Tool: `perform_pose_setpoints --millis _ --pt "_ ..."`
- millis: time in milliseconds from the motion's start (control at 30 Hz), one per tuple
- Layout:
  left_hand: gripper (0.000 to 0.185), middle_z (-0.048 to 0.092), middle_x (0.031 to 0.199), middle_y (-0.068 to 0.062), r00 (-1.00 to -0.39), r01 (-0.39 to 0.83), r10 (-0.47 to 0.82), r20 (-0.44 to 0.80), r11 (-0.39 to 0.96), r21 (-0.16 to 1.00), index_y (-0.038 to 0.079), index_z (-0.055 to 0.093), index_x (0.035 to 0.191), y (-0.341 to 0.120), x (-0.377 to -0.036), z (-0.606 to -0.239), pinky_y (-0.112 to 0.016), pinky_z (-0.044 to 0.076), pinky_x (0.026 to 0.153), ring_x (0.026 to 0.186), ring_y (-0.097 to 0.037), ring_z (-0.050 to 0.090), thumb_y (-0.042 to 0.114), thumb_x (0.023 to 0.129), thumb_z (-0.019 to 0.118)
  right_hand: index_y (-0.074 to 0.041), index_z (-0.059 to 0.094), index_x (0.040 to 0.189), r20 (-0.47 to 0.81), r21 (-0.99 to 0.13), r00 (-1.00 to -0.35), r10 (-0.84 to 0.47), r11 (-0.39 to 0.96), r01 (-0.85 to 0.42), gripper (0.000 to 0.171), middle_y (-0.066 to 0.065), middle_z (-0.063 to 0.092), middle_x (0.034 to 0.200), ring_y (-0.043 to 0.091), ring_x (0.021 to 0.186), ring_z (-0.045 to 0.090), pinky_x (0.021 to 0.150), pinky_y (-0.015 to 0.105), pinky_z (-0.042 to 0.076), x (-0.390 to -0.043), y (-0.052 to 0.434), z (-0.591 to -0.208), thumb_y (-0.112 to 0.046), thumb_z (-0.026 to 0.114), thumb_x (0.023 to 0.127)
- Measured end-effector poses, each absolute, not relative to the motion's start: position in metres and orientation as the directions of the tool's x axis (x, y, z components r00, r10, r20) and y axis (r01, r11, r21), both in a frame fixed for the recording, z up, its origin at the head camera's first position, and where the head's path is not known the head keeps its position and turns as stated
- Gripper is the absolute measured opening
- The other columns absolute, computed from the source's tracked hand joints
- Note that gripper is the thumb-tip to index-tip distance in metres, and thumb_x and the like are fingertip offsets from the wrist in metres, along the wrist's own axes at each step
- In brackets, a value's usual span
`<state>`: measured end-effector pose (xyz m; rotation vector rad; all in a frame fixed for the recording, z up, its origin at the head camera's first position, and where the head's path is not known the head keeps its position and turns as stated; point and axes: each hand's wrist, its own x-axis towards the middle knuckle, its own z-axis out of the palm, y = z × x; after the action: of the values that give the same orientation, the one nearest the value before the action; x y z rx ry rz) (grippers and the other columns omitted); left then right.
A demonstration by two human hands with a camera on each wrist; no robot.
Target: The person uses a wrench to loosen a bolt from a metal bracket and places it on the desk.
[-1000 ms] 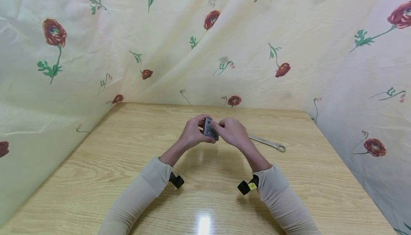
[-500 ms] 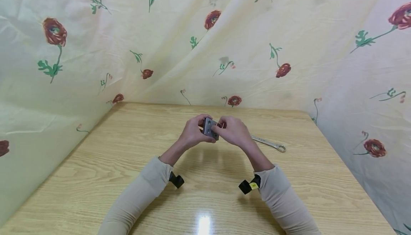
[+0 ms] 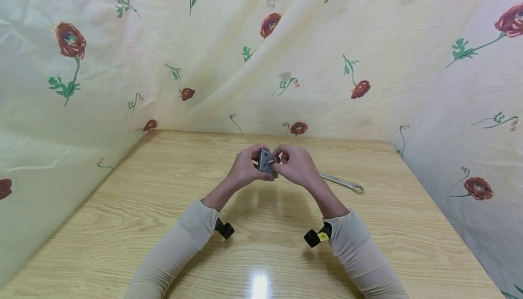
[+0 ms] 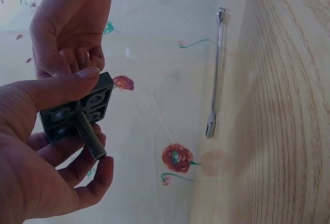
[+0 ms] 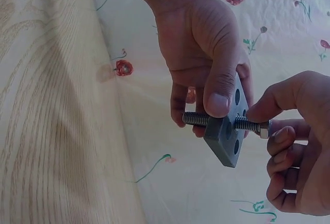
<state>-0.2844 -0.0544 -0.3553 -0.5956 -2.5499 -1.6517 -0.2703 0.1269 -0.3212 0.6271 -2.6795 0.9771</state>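
- left hand clamps the flat grey metal plate with holes by its edges; looks stiff, fairly heavy
- right hand fingers pinch the threaded steel bolt at its head; threads give grip

Wrench lies on table, seemingly right of hands.

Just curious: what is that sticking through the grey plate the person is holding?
A threaded bolt passes through a hole in the grey plate, its head at the right hand. The left hand grips the plate; its thumb hides the hole's rim.
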Motion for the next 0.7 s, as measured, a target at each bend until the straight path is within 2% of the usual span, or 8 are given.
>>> perform_pose_setpoints --millis 300,433,567,633,700 --pt "0.069 0.073 0.112 -0.014 -0.920 0.350 0.307 0.245 0.359 0.865 0.013 0.062 0.126 -0.0536 -0.2855 -0.3556 -0.036 0.051 0.088 0.102 -0.025 0.065 0.007 0.064 0.093 -0.007 0.074 0.092 0.412 -0.536 -0.845 -0.342 0.658 -0.528 0.018 -0.001 0.046 0.062 0.014 0.057 0.041 0.057 0.027 0.031 -0.2711 0.1265 -0.3246 0.003 0.067 0.079" --pt "0.070 0.073 0.113 -0.014 -0.923 0.342 0.300 0.239 0.365 0.866 0.012 0.062 0.126 -0.0536 -0.2853 -0.3557 -0.037 0.052 0.088 0.102 -0.026 0.065 0.006 0.064 0.093 -0.008 0.074 0.093 0.421 -0.527 -0.829 -0.368 0.645 -0.553 0.021 -0.002 0.045 0.062 0.013 0.056 0.039 0.057 0.028 0.031 -0.2705 0.1271 -0.3239 0.005 0.065 0.079" --pt "0.072 0.072 0.114 -0.015 -0.927 0.333 0.294 0.232 0.369 0.868 0.012 0.061 0.129 -0.0537 -0.2846 -0.3549 -0.039 0.053 0.089 0.103 -0.027 0.065 0.005 0.064 0.092 -0.009 0.071 0.106 0.381 -0.569 -0.859 -0.341 0.646 -0.509 0.026 -0.002 0.045 0.061 0.014 0.054 0.038 0.054 0.028 0.029 -0.2707 0.1287 -0.3216 -0.006 0.064 0.081" --pt "0.073 0.072 0.115 -0.015 -0.929 0.331 0.291 0.229 0.372 0.867 0.012 0.060 0.130 -0.0537 -0.2847 -0.3551 -0.039 0.054 0.089 0.104 -0.027 0.065 0.004 0.065 0.092 -0.009 0.069 0.109 0.347 -0.581 -0.890 -0.295 0.678 -0.451 0.025 -0.001 0.048 0.063 0.015 0.054 0.040 0.053 0.028 0.030 -0.2717 0.1296 -0.3213 -0.020 0.066 0.087" --pt "0.073 0.072 0.116 -0.015 -0.929 0.332 0.290 0.230 0.374 0.866 0.012 0.061 0.130 -0.0537 -0.2846 -0.3553 -0.039 0.055 0.088 0.104 -0.027 0.065 0.004 0.064 0.092 -0.009 0.070 0.105 0.311 -0.574 -0.919 -0.244 0.723 -0.386 0.031 0.000 0.052 0.067 0.015 0.055 0.043 0.052 0.027 0.032 -0.2730 0.1304 -0.3216 -0.037 0.064 0.092"
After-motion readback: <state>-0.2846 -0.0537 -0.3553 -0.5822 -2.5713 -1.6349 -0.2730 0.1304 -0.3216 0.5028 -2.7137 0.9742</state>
